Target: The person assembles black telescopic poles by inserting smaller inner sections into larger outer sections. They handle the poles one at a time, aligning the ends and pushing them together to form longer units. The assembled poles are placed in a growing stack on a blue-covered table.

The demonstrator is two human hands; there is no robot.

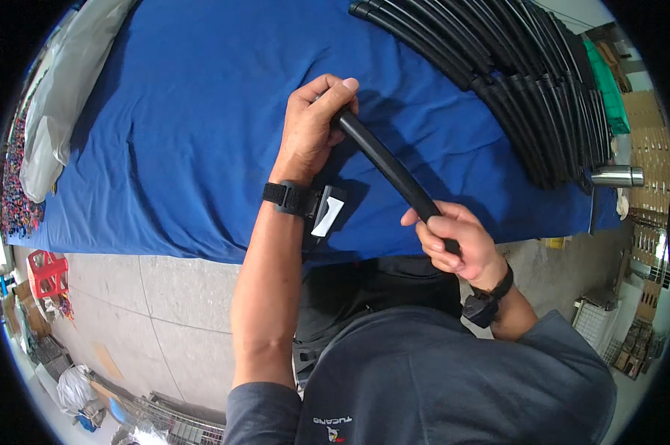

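Between my two hands I hold a black tube-like rod (388, 170) at a slant above the front part of a blue cloth-covered table (201, 148). My left hand (319, 115) is closed around its far end, thumb on top. Around the near end, by the table's front edge, the fingers of my right hand (457, 241) are wrapped. Whether the rod is hollow cannot be seen. Both wrists wear black straps with small devices on them.
Several similar black rods (513, 81) lie stacked in rows at the table's right. A shiny metal cylinder (618, 176) sits by the right edge. Whitish plastic sheeting (64, 111) drapes the left side. A red stool (47, 273) stands on the floor at left.
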